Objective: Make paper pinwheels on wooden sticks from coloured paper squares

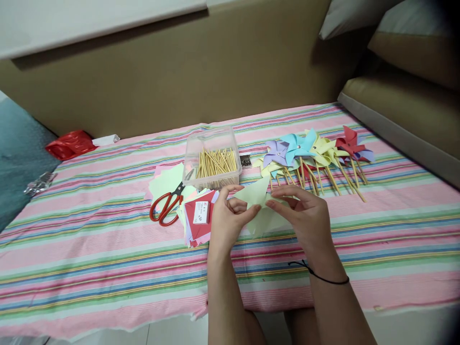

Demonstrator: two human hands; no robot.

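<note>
Between my two hands is a pale green sheet of paper (256,191), held up above the striped cloth. My left hand (232,213) pinches its left side between thumb and fingers. With thumb and fingertips, my right hand (304,211) grips the paper from the right; a black cord circles that wrist. Part of the sheet hangs below the fingers, and its far edges are partly covered by them. Just left of my left hand lies a stack of coloured paper squares (191,221) with a small white box (201,212) on top.
Red-handled scissors (167,207) lie across more paper. Behind stands a clear plastic box (212,179) of wooden sticks (217,162), beside a small dark packet (245,160). Several paper pinwheels (300,146) lie at right. A red plastic bag (71,145) sits far left on the striped cloth (108,249).
</note>
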